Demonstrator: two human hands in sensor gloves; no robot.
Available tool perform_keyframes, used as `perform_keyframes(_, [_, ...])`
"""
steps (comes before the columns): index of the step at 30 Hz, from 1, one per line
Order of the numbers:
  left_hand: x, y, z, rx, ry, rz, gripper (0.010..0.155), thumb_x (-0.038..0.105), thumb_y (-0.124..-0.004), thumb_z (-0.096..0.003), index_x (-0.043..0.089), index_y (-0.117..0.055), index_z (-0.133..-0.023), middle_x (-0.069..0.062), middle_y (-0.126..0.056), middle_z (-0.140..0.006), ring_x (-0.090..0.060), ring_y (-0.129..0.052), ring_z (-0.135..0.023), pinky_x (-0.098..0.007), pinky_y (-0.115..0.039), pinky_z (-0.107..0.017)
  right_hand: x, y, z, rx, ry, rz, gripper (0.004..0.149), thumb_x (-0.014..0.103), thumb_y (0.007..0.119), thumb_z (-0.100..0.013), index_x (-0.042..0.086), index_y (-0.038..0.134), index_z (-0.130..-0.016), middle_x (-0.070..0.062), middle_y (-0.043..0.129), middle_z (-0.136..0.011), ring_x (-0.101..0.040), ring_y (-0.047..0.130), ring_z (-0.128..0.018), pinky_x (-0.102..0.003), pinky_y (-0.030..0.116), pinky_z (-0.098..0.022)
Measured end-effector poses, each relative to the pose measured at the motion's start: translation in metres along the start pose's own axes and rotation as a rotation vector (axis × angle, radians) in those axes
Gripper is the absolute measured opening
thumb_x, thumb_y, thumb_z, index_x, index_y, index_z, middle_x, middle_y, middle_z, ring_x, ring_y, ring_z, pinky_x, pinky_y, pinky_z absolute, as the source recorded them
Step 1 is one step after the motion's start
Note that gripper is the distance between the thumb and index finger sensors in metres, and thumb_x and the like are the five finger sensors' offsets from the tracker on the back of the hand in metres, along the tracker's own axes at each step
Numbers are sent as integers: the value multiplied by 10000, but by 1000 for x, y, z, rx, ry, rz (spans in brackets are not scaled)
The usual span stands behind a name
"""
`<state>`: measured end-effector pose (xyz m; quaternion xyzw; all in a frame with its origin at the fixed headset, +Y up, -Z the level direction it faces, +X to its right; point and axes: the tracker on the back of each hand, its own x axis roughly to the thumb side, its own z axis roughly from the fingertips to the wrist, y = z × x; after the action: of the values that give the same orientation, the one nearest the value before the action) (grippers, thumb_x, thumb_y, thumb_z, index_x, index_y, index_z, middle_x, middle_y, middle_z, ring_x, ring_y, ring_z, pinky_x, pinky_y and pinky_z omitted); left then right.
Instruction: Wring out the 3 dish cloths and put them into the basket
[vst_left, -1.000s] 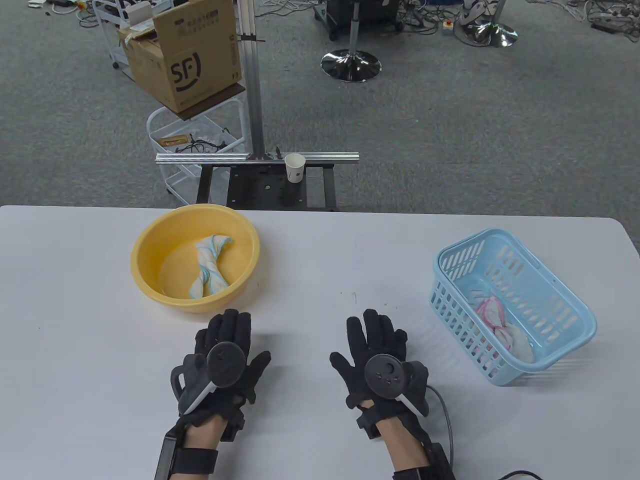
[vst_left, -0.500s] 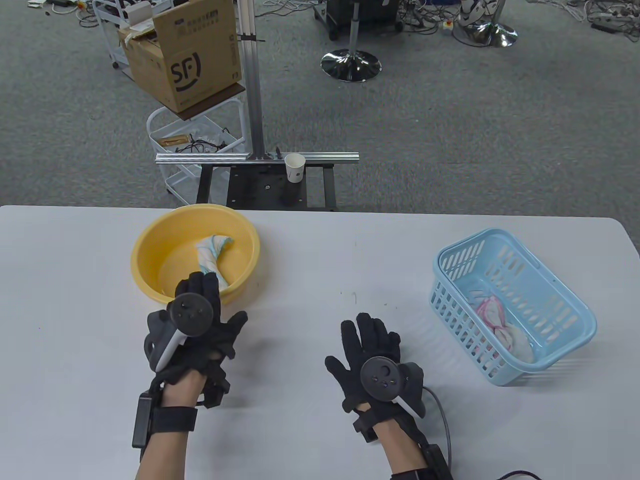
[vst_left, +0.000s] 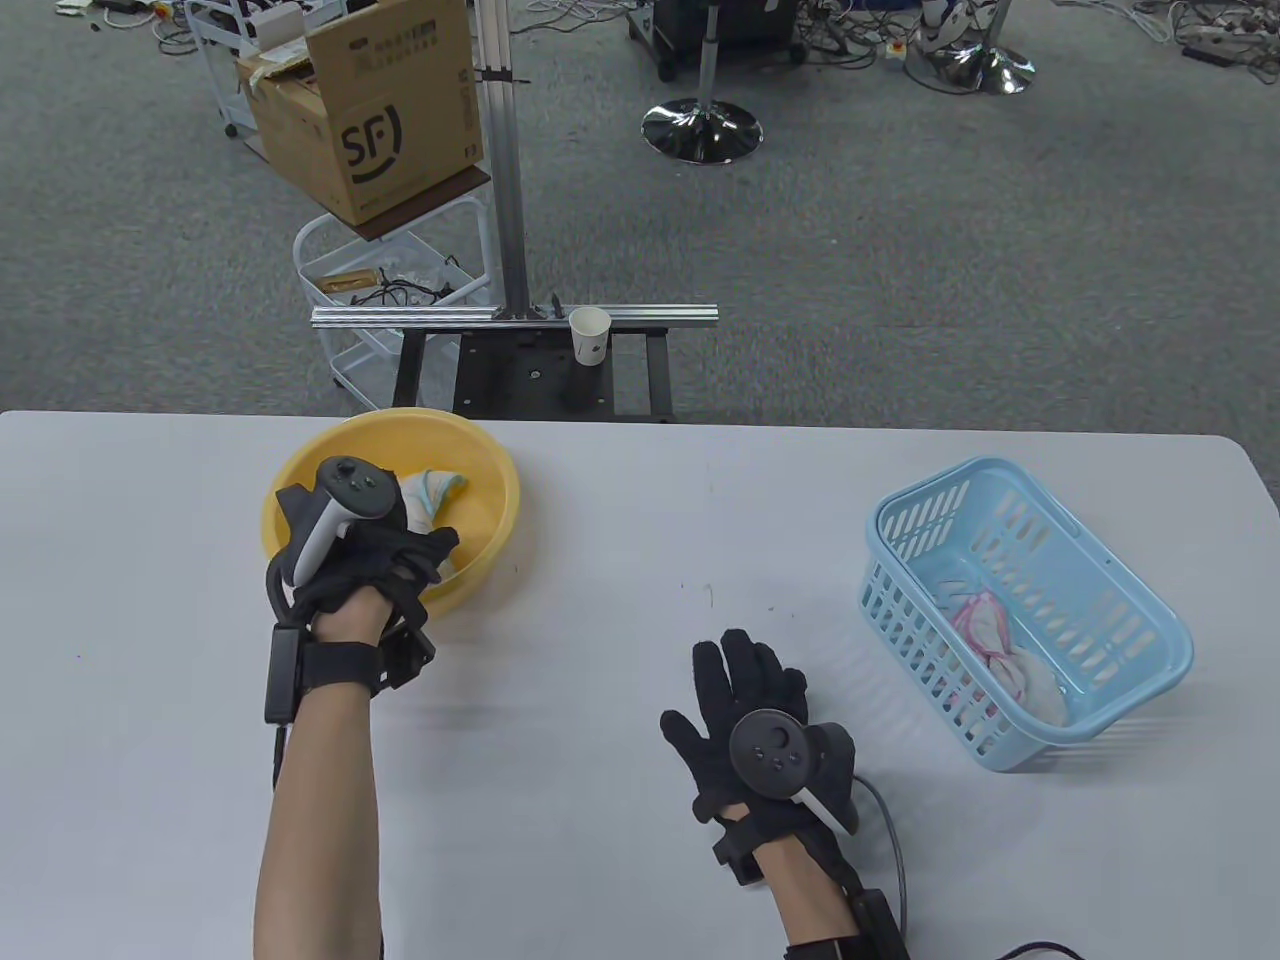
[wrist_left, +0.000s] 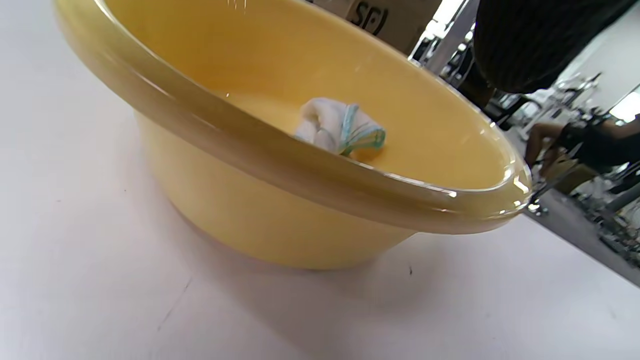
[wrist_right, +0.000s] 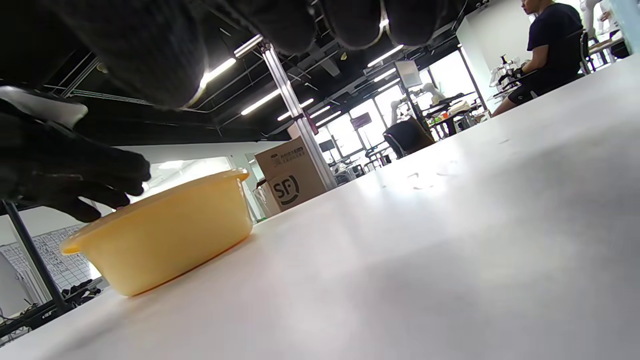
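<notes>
A white and teal dish cloth (vst_left: 436, 487) lies twisted in the yellow basin (vst_left: 503, 478) at the table's left. My left hand (vst_left: 398, 528) reaches into the basin right over the cloth's near half, fingers stretched downward; whether they touch it is hidden by the tracker. In the left wrist view the cloth's far end (wrist_left: 341, 128) shows past the basin rim (wrist_left: 250, 150). A pink and white cloth (vst_left: 985, 625) and a white one lie bundled in the light blue basket (vst_left: 1150, 615) at the right. My right hand (vst_left: 748, 672) rests flat on the table, holding nothing.
The basin (wrist_right: 165, 235) stands near the table's far edge. Beyond that edge are a metal frame with a paper cup (vst_left: 589, 335), a cardboard box (vst_left: 365, 110) on a wire trolley and a chair base (vst_left: 700, 130). A person sits in the background (wrist_right: 547, 45).
My left hand has left the table in front of me and moved forward and left into the basin, over the cloth. The right hand has stayed almost still.
</notes>
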<state>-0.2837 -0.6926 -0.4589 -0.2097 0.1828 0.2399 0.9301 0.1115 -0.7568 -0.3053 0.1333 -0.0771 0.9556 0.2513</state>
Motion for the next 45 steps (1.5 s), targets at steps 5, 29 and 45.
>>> perform_keyframes(5, [9, -1, -31, -55, 58, -40, 986, 665, -781, -432, 355, -152, -1124, 106, -170, -1185, -264, -197, -1163, -560, -278, -829, 0, 0, -1, 1, -4, 6, 766, 582, 762, -518, 187, 434, -1087, -187, 386, -1155, -506, 449, -1047, -749, 380, -696])
perform_keyframes(29, [22, -33, -95, -373, 155, -83, 949, 560, -766, -542, 346, -42, -1117, 87, -137, -1186, -265, -248, -1170, -571, -287, -849, -10, 5, -2, 62, 25, -30, 742, 558, 766, -522, 171, 468, -1080, -196, 430, -1145, -516, 541, -1017, -745, 441, -687])
perform_keyframes(45, [35, -37, -89, -303, 176, -216, 669, 289, -800, -593, 227, -366, -1099, 34, -600, -1021, -237, -813, -856, -506, -652, -739, -10, 7, -2, 89, 36, -31, 736, 549, 773, -522, 153, 489, -1073, -208, 480, -1129, -517, 625, -982, -733, 498, -677])
